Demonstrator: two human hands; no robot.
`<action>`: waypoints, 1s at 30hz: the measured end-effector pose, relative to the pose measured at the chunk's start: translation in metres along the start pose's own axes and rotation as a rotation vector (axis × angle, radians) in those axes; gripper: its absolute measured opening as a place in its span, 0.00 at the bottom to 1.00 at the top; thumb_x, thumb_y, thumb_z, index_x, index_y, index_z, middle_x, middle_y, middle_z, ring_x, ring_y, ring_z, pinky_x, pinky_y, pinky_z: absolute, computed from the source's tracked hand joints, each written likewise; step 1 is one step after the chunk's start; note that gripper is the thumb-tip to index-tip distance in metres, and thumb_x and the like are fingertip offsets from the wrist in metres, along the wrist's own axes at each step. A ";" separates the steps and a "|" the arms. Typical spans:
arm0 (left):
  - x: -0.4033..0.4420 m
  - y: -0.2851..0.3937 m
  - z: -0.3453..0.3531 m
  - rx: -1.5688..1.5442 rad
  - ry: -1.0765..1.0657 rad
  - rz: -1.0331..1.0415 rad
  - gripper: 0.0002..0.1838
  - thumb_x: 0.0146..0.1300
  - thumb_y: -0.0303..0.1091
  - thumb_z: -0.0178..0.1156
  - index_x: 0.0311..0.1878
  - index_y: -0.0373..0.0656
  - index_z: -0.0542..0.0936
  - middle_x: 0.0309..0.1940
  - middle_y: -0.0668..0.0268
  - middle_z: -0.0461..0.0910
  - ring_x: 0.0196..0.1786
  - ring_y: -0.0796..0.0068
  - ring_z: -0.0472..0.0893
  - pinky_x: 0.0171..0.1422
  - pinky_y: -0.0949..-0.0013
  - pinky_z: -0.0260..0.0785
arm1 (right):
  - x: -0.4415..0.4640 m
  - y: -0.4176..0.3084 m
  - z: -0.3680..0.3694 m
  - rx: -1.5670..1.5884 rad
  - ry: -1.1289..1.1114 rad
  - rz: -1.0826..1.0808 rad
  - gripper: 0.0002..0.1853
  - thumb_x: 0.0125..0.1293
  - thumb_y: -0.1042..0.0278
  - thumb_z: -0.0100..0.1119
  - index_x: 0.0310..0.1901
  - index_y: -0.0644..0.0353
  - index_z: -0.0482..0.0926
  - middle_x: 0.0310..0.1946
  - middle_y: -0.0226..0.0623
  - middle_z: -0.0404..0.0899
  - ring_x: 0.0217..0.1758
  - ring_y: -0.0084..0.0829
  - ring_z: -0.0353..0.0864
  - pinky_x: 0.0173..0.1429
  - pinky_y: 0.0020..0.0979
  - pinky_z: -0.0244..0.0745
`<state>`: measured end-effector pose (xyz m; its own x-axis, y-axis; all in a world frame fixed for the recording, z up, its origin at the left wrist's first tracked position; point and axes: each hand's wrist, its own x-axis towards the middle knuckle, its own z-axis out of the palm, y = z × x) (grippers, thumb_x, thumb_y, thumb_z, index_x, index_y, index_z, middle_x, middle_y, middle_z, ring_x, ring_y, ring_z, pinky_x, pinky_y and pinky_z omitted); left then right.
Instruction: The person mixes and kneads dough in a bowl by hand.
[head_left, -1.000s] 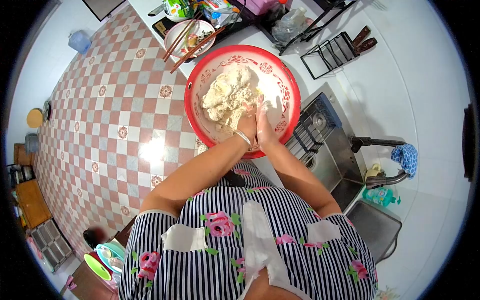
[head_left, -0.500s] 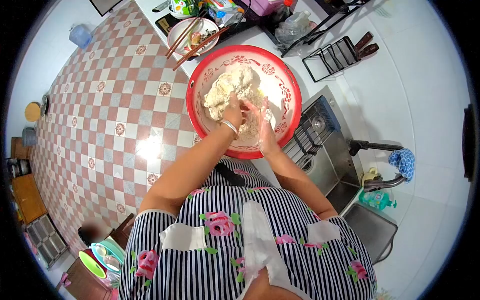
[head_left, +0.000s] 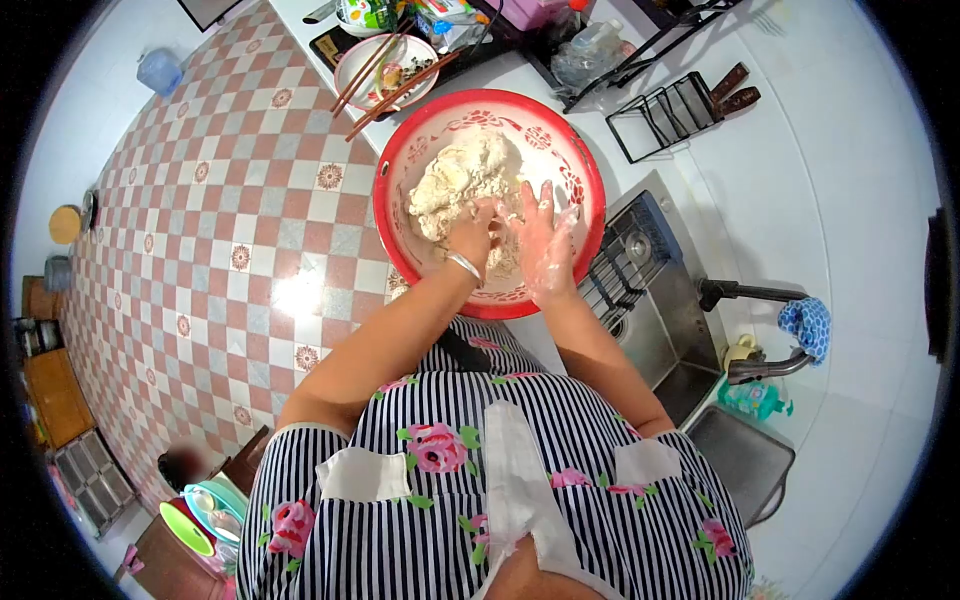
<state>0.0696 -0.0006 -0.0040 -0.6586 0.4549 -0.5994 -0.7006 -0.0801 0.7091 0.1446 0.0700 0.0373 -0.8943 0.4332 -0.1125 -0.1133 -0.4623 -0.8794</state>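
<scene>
A wide enamel basin [head_left: 590, 180] with a red rim and red printed patterns holds a rough, pale mass of dough [head_left: 460, 170] with loose crumbs and flour beside it. My left hand [head_left: 474, 232], with a silver bracelet at the wrist, is over the near side of the dough. Its fingers are curled and meet the leftmost finger of my right hand; the contact is partly hidden. My right hand [head_left: 546, 245] is turned palm up over the basin's right part, fingers spread, with flour and dough stuck to the palm and fingers.
Beyond the basin, a bowl [head_left: 350, 75] has chopsticks [head_left: 405, 97] laid across it. At the right are a knife rack [head_left: 665, 120], a sink [head_left: 665, 345] with a dish rack, a faucet [head_left: 765, 370] and a green soap bottle [head_left: 752, 397]. Tiled floor [head_left: 230, 220] lies left.
My right hand has turned from edge-on to palm up and spread its fingers. My left hand has shifted slightly, toward the right hand's fingers. The basin stays in place.
</scene>
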 end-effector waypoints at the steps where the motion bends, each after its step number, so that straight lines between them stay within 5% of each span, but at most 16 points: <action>1: -0.008 0.007 0.004 -0.045 -0.039 -0.071 0.14 0.71 0.44 0.54 0.48 0.44 0.75 0.38 0.69 0.76 0.38 0.77 0.75 0.42 0.73 0.69 | 0.004 0.001 -0.002 0.036 0.034 -0.006 0.45 0.70 0.29 0.20 0.74 0.54 0.23 0.78 0.45 0.32 0.77 0.48 0.50 0.79 0.44 0.41; 5: -0.011 -0.025 0.013 0.080 -0.130 0.328 0.18 0.71 0.42 0.53 0.52 0.36 0.74 0.42 0.60 0.79 0.43 0.69 0.78 0.47 0.65 0.71 | 0.004 -0.007 0.009 0.266 0.061 0.056 0.45 0.71 0.29 0.20 0.75 0.54 0.24 0.78 0.41 0.32 0.78 0.45 0.46 0.79 0.42 0.38; 8: -0.009 -0.020 0.012 0.451 0.025 0.304 0.22 0.72 0.43 0.51 0.54 0.31 0.73 0.42 0.52 0.80 0.44 0.63 0.79 0.49 0.63 0.70 | -0.005 0.001 0.021 0.141 0.068 0.059 0.45 0.70 0.29 0.20 0.75 0.55 0.26 0.79 0.39 0.32 0.80 0.41 0.40 0.80 0.40 0.35; 9: -0.007 -0.021 0.014 0.336 0.045 0.331 0.27 0.73 0.48 0.47 0.55 0.27 0.72 0.41 0.47 0.81 0.44 0.56 0.80 0.50 0.60 0.71 | -0.009 0.009 0.025 0.101 0.077 0.060 0.45 0.70 0.28 0.19 0.75 0.55 0.28 0.79 0.38 0.33 0.80 0.39 0.38 0.80 0.39 0.34; 11: 0.033 -0.047 0.001 0.294 -0.027 0.187 0.25 0.74 0.43 0.48 0.57 0.24 0.68 0.37 0.45 0.81 0.41 0.59 0.81 0.47 0.61 0.71 | -0.015 0.008 0.030 0.025 0.077 0.095 0.46 0.70 0.28 0.18 0.75 0.59 0.30 0.79 0.38 0.34 0.81 0.36 0.33 0.80 0.37 0.30; 13: -0.009 0.013 0.012 0.434 -0.008 -0.024 0.30 0.74 0.52 0.43 0.55 0.28 0.73 0.44 0.48 0.81 0.45 0.57 0.80 0.50 0.59 0.72 | -0.017 0.015 0.025 -0.098 -0.032 0.065 0.46 0.70 0.29 0.17 0.75 0.61 0.31 0.79 0.39 0.34 0.81 0.35 0.32 0.80 0.36 0.28; 15: 0.046 -0.027 -0.014 0.387 -0.037 -0.045 0.31 0.74 0.54 0.42 0.56 0.30 0.74 0.45 0.50 0.81 0.46 0.59 0.81 0.51 0.60 0.73 | -0.026 0.011 0.028 -0.194 -0.137 0.061 0.45 0.72 0.32 0.15 0.75 0.65 0.33 0.78 0.41 0.34 0.81 0.34 0.32 0.80 0.35 0.26; 18: 0.038 -0.005 -0.007 0.052 -0.040 -0.246 0.30 0.74 0.53 0.41 0.57 0.33 0.74 0.48 0.51 0.80 0.48 0.60 0.80 0.52 0.63 0.73 | -0.020 0.029 0.017 -0.161 -0.159 -0.008 0.38 0.77 0.42 0.18 0.74 0.69 0.34 0.78 0.42 0.31 0.81 0.33 0.30 0.80 0.32 0.26; 19: 0.026 0.001 0.002 -0.021 -0.049 -0.267 0.29 0.74 0.53 0.40 0.58 0.34 0.74 0.49 0.51 0.80 0.49 0.61 0.80 0.53 0.64 0.73 | -0.011 0.048 -0.008 -0.385 -0.077 -0.075 0.35 0.77 0.44 0.27 0.75 0.60 0.47 0.78 0.42 0.39 0.81 0.36 0.32 0.79 0.42 0.24; 21: -0.027 0.032 0.033 -0.088 -0.086 -0.246 0.24 0.74 0.46 0.42 0.60 0.35 0.72 0.52 0.51 0.78 0.51 0.61 0.79 0.57 0.65 0.70 | 0.003 0.091 -0.058 -1.005 0.062 -0.086 0.31 0.75 0.51 0.36 0.75 0.55 0.51 0.78 0.41 0.39 0.81 0.42 0.35 0.77 0.52 0.29; 24: -0.034 0.002 0.036 0.196 0.014 0.162 0.21 0.74 0.38 0.43 0.59 0.32 0.72 0.50 0.48 0.79 0.51 0.59 0.79 0.57 0.63 0.70 | 0.015 0.036 -0.026 -1.601 0.154 0.059 0.31 0.67 0.56 0.51 0.71 0.45 0.61 0.78 0.40 0.41 0.80 0.51 0.37 0.73 0.65 0.28; 25: -0.033 -0.003 0.037 0.286 0.046 0.301 0.20 0.73 0.36 0.43 0.59 0.31 0.71 0.50 0.47 0.79 0.51 0.58 0.79 0.57 0.62 0.70 | 0.016 0.038 -0.028 -1.648 0.164 -0.016 0.32 0.65 0.56 0.52 0.71 0.44 0.61 0.78 0.40 0.41 0.80 0.50 0.36 0.74 0.65 0.28; 28: -0.017 0.008 0.018 0.434 -0.126 0.038 0.21 0.74 0.36 0.42 0.59 0.30 0.71 0.47 0.45 0.80 0.48 0.55 0.81 0.52 0.59 0.73 | 0.006 0.030 -0.017 -1.732 0.132 -0.235 0.33 0.63 0.57 0.53 0.71 0.49 0.60 0.77 0.42 0.44 0.80 0.50 0.37 0.74 0.63 0.24; 30: 0.002 -0.010 0.011 0.503 -0.069 0.145 0.21 0.74 0.39 0.43 0.50 0.29 0.77 0.37 0.47 0.82 0.40 0.55 0.83 0.45 0.60 0.74 | -0.002 0.025 -0.009 -1.734 0.077 -0.235 0.34 0.63 0.58 0.53 0.71 0.52 0.60 0.76 0.43 0.46 0.80 0.50 0.39 0.75 0.62 0.24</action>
<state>0.0787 0.0106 -0.0083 -0.7075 0.5298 -0.4677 -0.3738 0.2812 0.8839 0.1473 0.0645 0.0115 -0.9018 0.4195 0.1041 0.3721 0.8760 -0.3068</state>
